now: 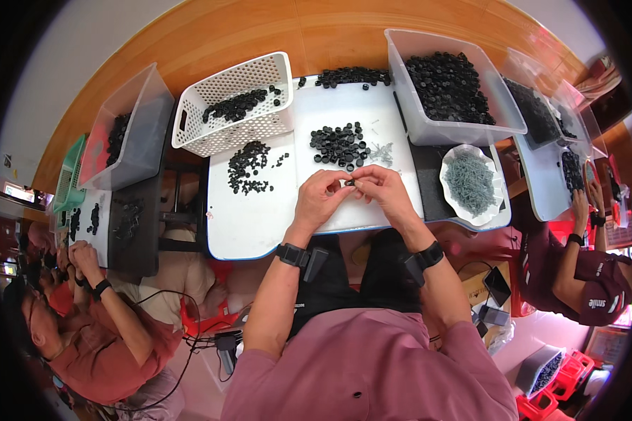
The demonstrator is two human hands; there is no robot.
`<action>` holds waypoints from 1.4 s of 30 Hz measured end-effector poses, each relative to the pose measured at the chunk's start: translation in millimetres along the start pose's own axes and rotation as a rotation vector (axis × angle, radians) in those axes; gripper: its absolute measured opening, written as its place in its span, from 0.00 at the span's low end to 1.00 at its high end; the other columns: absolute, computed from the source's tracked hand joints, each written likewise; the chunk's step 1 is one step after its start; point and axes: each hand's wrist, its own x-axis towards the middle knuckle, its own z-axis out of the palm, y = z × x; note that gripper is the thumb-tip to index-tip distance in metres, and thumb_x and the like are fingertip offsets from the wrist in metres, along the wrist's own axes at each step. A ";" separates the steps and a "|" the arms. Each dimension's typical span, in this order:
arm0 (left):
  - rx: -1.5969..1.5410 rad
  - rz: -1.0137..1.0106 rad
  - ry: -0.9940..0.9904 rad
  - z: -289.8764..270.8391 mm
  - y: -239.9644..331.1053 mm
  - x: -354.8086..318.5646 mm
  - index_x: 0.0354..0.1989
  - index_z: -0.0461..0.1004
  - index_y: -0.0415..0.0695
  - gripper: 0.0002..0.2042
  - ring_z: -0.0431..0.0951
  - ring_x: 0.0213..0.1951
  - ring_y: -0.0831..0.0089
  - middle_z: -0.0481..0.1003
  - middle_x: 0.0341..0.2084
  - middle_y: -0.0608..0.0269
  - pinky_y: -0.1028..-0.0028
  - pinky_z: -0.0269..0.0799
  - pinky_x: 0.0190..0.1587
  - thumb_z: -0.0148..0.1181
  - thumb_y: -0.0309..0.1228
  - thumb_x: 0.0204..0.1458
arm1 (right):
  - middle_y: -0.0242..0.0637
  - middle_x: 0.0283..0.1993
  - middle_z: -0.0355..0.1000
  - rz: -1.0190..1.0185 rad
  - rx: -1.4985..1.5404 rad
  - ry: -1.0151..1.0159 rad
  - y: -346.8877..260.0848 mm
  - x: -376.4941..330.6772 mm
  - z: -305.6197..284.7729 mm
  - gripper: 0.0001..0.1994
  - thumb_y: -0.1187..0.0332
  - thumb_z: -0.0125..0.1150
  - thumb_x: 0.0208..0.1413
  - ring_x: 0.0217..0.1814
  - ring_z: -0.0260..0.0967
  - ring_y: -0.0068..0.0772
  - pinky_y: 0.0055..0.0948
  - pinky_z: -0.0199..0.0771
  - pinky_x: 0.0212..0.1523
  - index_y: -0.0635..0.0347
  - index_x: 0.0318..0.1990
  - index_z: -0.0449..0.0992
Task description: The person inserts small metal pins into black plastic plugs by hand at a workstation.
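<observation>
Near the middle of the frame, the left hand [321, 198] and the right hand [383, 189] meet over the near part of a white surface [260, 228]. The fingers of both are pinched nearly together at the tips around a small black piece [350, 183], which is partly hidden by them, so its exact shape cannot be told. Each wrist wears a black band. Just above the hands lies a loose cluster of round black caps [338, 144], with a little scatter of thin grey pins [381, 154] beside it on the right. Left of the cluster is a spread of smaller black parts [248, 167], and behind that, left of upper centre, stands a white perforated basket [260, 135] with more black pieces inside. A row of black caps runs along the far edge at top centre. At the upper right, a clear plastic bin [463, 133] holds a large heap of black caps; below it, a white wavy-rimmed dish [477, 221] is filled with grey-green pins. Another clear bin [140, 119] stands at the upper left. Co-workers sit at the frame's sides: one in a red shirt [119, 351] at lower left, another in a maroon shirt [565, 288] at right.
</observation>
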 end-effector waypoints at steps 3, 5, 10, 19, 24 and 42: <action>0.037 -0.039 -0.016 0.0 -0.8 0.4 0.44 0.83 0.47 0.14 0.75 0.28 0.76 0.77 0.27 0.67 0.74 0.72 0.34 0.76 0.26 0.48 | 0.32 0.36 0.81 -0.021 -0.016 -0.009 1.8 4.2 -2.8 0.09 0.76 0.63 0.61 0.36 0.77 0.19 0.20 0.71 0.35 0.66 0.48 0.80; 0.172 0.023 0.034 -2.6 0.8 -0.7 0.44 0.83 0.48 0.15 0.75 0.29 0.75 0.76 0.27 0.68 0.72 0.70 0.37 0.76 0.28 0.47 | 0.32 0.36 0.81 -0.045 -0.002 0.000 6.9 3.2 -0.6 0.09 0.76 0.64 0.61 0.36 0.77 0.19 0.20 0.72 0.35 0.66 0.48 0.81; 0.547 0.000 0.186 2.8 6.1 4.0 0.41 0.81 0.52 0.15 0.74 0.36 0.70 0.72 0.27 0.70 0.66 0.62 0.44 0.77 0.36 0.45 | 0.31 0.37 0.80 -0.227 -0.033 0.202 23.2 1.7 4.3 0.08 0.76 0.65 0.61 0.36 0.75 0.17 0.20 0.74 0.39 0.67 0.47 0.82; 0.497 0.047 0.075 4.1 -4.3 4.8 0.43 0.82 0.48 0.13 0.78 0.40 0.67 0.79 0.33 0.65 0.64 0.66 0.45 0.74 0.32 0.49 | 0.35 0.40 0.83 -0.410 -0.336 0.278 13.3 5.9 17.0 0.08 0.76 0.66 0.60 0.35 0.76 0.21 0.22 0.76 0.35 0.62 0.45 0.84; 0.363 0.039 0.115 6.3 -4.9 3.0 0.42 0.82 0.47 0.12 0.79 0.39 0.66 0.82 0.33 0.66 0.64 0.69 0.44 0.72 0.29 0.49 | 0.39 0.41 0.83 -0.582 -0.482 0.303 16.4 13.7 18.2 0.09 0.76 0.67 0.57 0.32 0.77 0.29 0.26 0.76 0.32 0.60 0.45 0.84; 0.328 0.049 0.084 3.4 -5.5 4.9 0.44 0.83 0.43 0.13 0.80 0.37 0.64 0.82 0.32 0.60 0.66 0.78 0.42 0.72 0.26 0.49 | 0.41 0.39 0.82 -0.491 -0.596 0.308 20.4 14.6 19.7 0.08 0.74 0.70 0.56 0.32 0.78 0.35 0.31 0.77 0.33 0.62 0.43 0.84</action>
